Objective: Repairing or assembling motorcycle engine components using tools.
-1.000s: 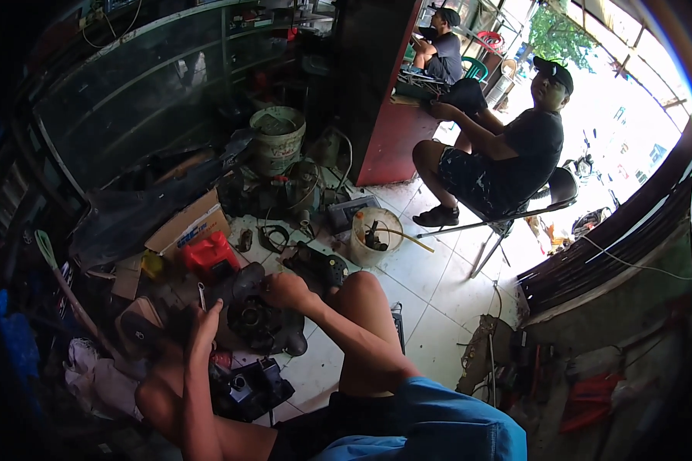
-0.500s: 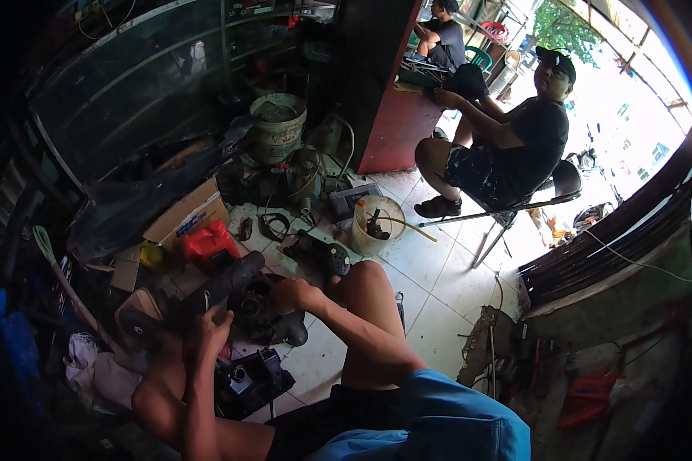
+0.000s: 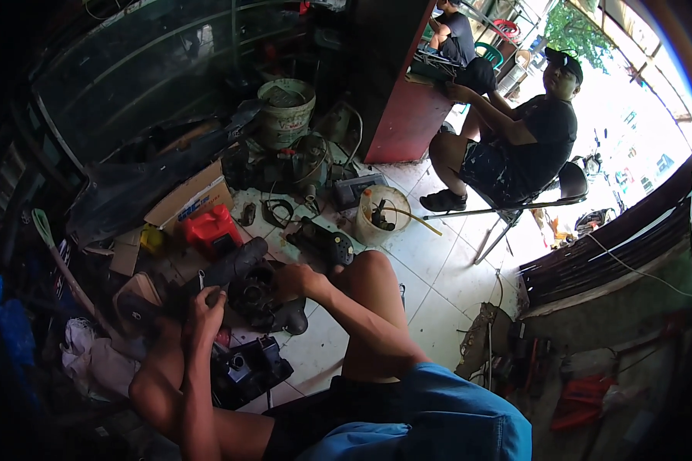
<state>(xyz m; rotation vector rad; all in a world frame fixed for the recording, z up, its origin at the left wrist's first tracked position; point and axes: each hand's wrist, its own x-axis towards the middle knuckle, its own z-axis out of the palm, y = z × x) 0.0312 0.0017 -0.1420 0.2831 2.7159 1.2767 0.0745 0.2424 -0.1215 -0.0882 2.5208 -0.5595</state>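
Right now, the left hand [image 3: 207, 311] is closed around a slim metal wrench [image 3: 201, 278], whose bright end sticks up above the fingers. The right hand [image 3: 300, 283] is curled against the right side of a dark, rounded mechanical part [image 3: 252, 294]; its fingertips are hidden, so I cannot tell whether it grips anything. That part sits low in front of the person, between the two hands and left of the raised right knee [image 3: 373, 269], with a round opening showing in it. Nearer the body is a black box-shaped part [image 3: 263, 367] with a metallic round fitting. Beyond the left hand are a red jerrycan [image 3: 207, 234] and an open cardboard box [image 3: 178, 201]. Past the right knee, a whitish bucket [image 3: 367, 223] with a yellow hose [image 3: 419, 219] leaning out of it stands on the white tiled floor [image 3: 407, 269]. Farther right, a co-worker [image 3: 546, 131] in dark clothes sits on a folding chair [image 3: 573, 183] beside a red counter [image 3: 404, 119].
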